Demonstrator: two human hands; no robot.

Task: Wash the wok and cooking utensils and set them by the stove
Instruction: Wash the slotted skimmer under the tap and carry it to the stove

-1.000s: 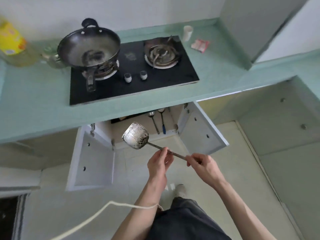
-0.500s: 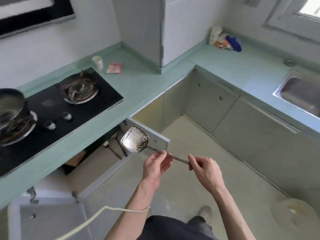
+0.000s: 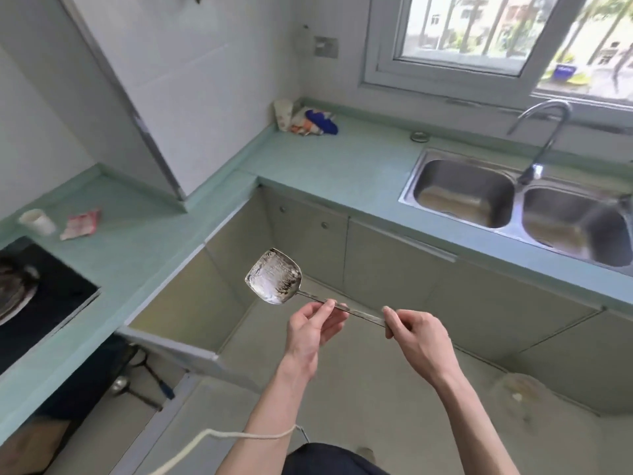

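Observation:
A metal spatula (image 3: 274, 279) with a smeared, dirty blade is held level in front of me over the floor. My left hand (image 3: 313, 332) pinches its thin shaft just behind the blade. My right hand (image 3: 416, 335) grips the far end of the handle. The double steel sink (image 3: 513, 204) with a curved tap (image 3: 544, 132) lies at the right under the window. Only a corner of the black stove (image 3: 44, 303) shows at the left edge, with a burner rim on it. The wok is out of view.
The teal L-shaped counter (image 3: 342, 166) carries a white cup (image 3: 36, 221), a red packet (image 3: 82, 224) and bags (image 3: 308, 120) in the corner. An open cabinet door (image 3: 178, 351) juts out under the stove, with ladles (image 3: 137, 389) hanging behind it.
My view has swung right from the stove toward the sink; the wok has left the frame. Both hands keep the same hold on the spatula.

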